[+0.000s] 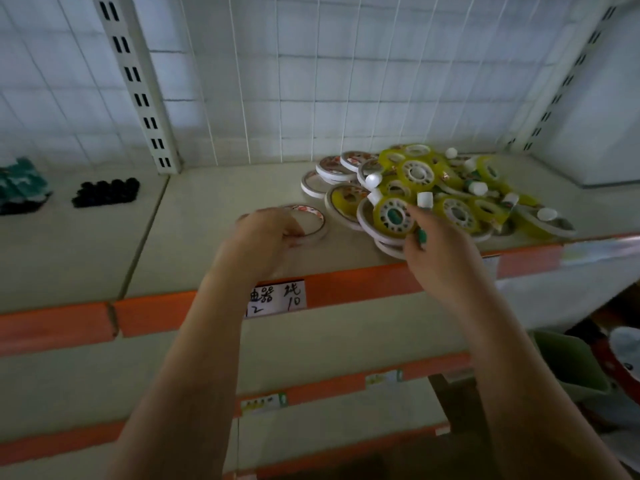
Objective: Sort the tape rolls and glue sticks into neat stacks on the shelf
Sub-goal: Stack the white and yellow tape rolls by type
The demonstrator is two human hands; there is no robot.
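With the left hand (pixel 268 228) curled on a white tape roll (pixel 306 221) near the shelf's (pixel 207 216) front edge and the right hand (pixel 438 251) gripping a yellow roll (pixel 394 214), tugging risks toppling the loose pile (pixel 446 188) over that edge.

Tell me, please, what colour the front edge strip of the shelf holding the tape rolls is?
Orange: the front edge strip shows plainly in the head view, below the tape rolls.

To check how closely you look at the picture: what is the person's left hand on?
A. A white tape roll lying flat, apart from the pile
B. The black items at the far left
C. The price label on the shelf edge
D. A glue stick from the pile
A: the left hand rests its curled fingers on a white tape roll lying flat on the shelf, left of the pile.
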